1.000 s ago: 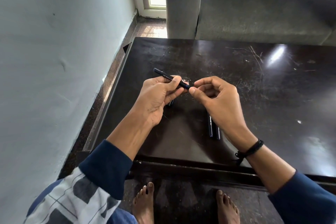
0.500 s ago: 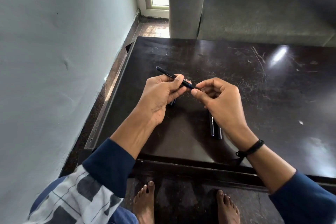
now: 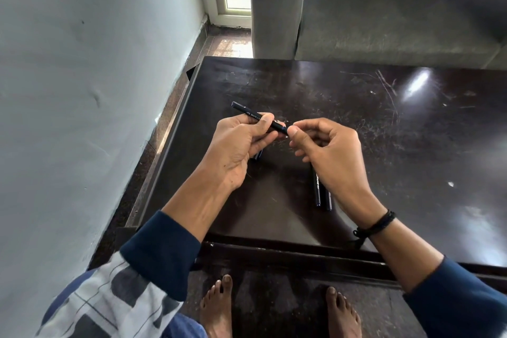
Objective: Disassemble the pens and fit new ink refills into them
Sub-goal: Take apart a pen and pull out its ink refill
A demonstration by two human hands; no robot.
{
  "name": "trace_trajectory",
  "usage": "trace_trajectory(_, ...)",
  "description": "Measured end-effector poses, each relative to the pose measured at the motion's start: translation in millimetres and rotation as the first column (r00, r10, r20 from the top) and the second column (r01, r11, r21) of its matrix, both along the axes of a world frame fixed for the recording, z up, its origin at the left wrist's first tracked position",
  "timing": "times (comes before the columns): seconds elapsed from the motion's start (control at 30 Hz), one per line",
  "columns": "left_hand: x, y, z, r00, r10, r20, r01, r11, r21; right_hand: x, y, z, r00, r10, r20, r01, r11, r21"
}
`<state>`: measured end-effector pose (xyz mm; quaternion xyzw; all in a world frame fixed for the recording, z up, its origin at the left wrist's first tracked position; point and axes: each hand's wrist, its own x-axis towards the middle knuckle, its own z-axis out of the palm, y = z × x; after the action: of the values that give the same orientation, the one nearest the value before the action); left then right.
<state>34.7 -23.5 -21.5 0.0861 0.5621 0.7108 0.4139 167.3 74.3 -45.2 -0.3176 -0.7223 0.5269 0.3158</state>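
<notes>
My left hand (image 3: 241, 145) grips a slim black pen (image 3: 247, 112) above the dark table (image 3: 411, 145), its far end pointing up and left. My right hand (image 3: 329, 151) pinches the pen's near tip between thumb and forefinger. Another dark pen part (image 3: 258, 155) peeks out under my left palm; I cannot tell whether the hand holds it. Two more black pens (image 3: 321, 195) lie side by side on the table, partly hidden beneath my right wrist.
A pale wall (image 3: 82, 90) runs close along the table's left edge. A grey sofa (image 3: 384, 14) stands behind the table's far edge. My bare feet (image 3: 274, 310) rest on the floor below the near edge.
Both hands stay on the pen, drifting slightly up in view. The right fingertips stay at the pen's tip; little else differs.
</notes>
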Motion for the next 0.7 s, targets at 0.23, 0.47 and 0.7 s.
trace_trajectory(0.23,5.2,0.7,-2.4,1.0,-0.009,-0.002,0.009,1.0,-0.019,1.1,-0.7,-4.9,0.998,-0.01,0.061,0.007,0.998,0.058)
trace_trajectory(0.47,3.2,-0.8,0.8,1.0,0.006,-0.001,-0.006,1.0,-0.024,-0.1,0.8,-3.3,0.999,0.001,0.048,-0.003,0.999,0.047)
trace_trajectory(0.7,5.2,-0.9,1.3,1.0,0.0,-0.012,-0.001,0.999,-0.039,-0.2,-1.0,-5.0,0.999,-0.005,0.046,0.002,0.998,0.062)
